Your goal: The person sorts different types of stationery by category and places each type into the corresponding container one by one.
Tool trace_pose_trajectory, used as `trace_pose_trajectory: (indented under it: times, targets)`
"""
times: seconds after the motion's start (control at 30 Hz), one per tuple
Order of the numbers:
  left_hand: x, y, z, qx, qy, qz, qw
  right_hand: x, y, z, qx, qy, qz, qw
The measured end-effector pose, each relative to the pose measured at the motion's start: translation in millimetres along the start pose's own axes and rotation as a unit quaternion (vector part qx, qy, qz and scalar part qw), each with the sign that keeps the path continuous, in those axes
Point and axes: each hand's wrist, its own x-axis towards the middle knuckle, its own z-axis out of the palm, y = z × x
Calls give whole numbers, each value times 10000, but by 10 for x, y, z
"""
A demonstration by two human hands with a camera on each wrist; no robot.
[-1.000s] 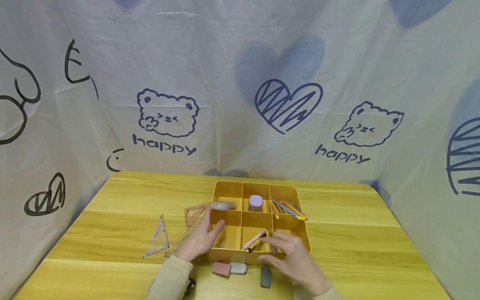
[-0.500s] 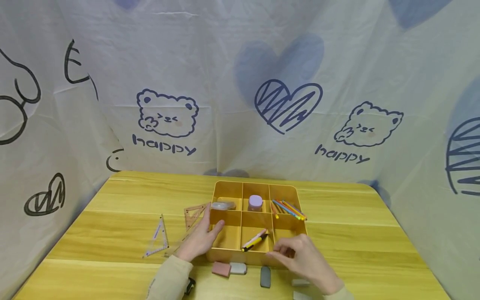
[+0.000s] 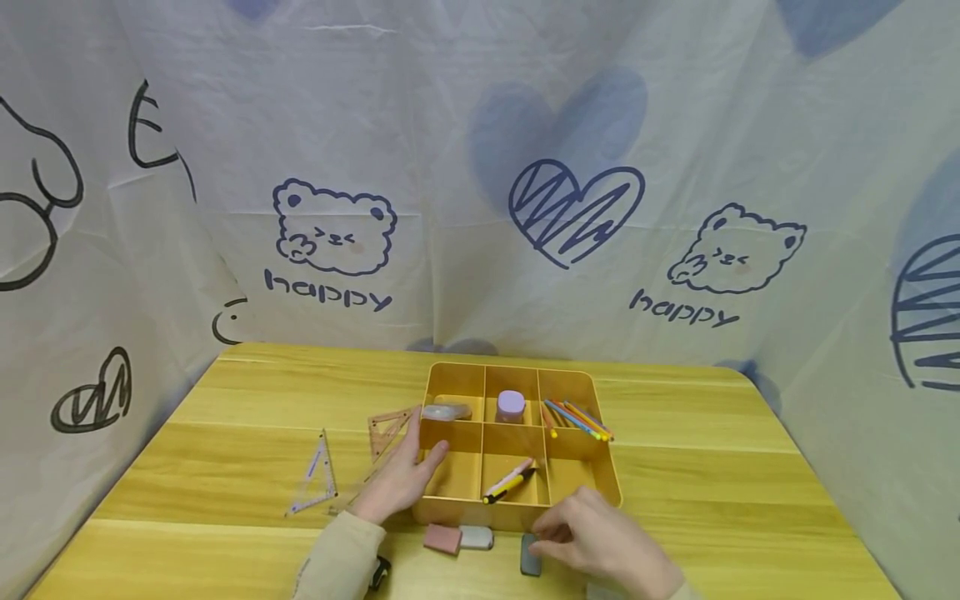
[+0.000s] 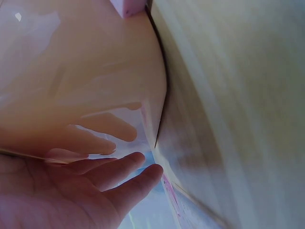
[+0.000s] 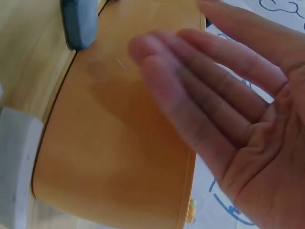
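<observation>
tray [image 3: 468,511] on tabletop [image 3: 720,483] | pens [image 3: 512,485] in front-middle cell | markers [image 3: 576,419] in rear-right cell | blocks [image 3: 528,566] before tray | triangle [image 3: 327,478] left of tray

White cloth backdrop [image 3: 442,142] has a cute blue line-drawn bear [image 3: 335,242] around 10 o'clock, yellow wood-grain bench [image 3: 697,467] down at 6.

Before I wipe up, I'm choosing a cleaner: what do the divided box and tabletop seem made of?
Divided box: likely plastic, smooth and glossy; it reflects the left fingers. Tabletop: wood or wood-look laminate, satin; visible grain fits either.
</observation>
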Motion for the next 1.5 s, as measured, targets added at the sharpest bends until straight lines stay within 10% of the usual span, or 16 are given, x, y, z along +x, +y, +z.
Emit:
trace_pose_trajectory:
  times: [0.43, 1.5]
  targets:
    - [11, -20, 11, 11, 43, 145, 9999, 29, -66, 134, -522, -700, 854, 9925]
    - [7, -11, 2, -8, -37, 65, 10000, 98, -116, 290, -871, -357, 667, 9933]
